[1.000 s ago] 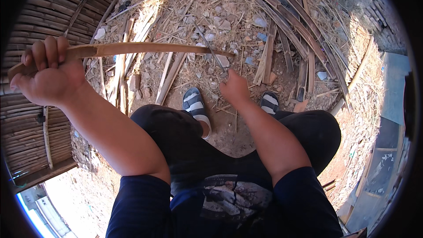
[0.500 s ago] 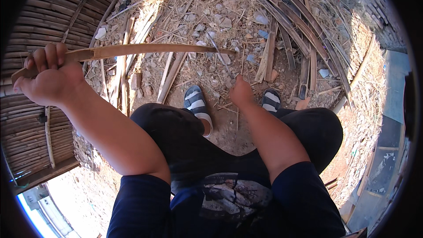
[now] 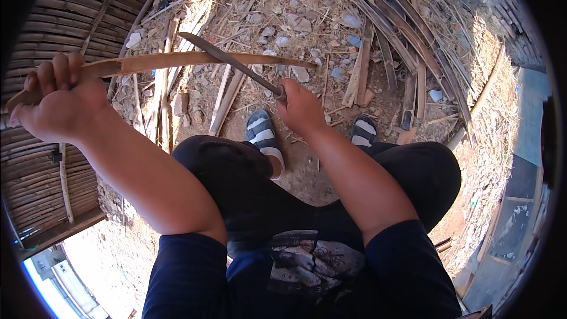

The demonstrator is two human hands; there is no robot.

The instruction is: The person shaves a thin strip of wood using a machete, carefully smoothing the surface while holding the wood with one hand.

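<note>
My left hand [image 3: 62, 97] is closed round one end of a long, slightly bowed bamboo strip [image 3: 159, 62], which stretches rightward above the ground. In my right hand [image 3: 300, 106] is the handle of a long knife [image 3: 221, 54] with a dark, narrow blade. The blade points up and to the left and crosses the strip in view near its middle. Whether the edge touches the strip, I cannot tell. My fist hides most of the handle.
A heap of split bamboo pieces [image 3: 407, 29] lies at the far right. More strips [image 3: 162, 100] rest on rubble and straw at the left. A slatted bamboo wall [image 3: 65, 20] stands on the left. My sandalled feet [image 3: 263, 133] are below the strip.
My right hand has moved left and up, swinging the knife blade from right of the strip's middle to across it. The left hand and bamboo strip have shifted only slightly.
</note>
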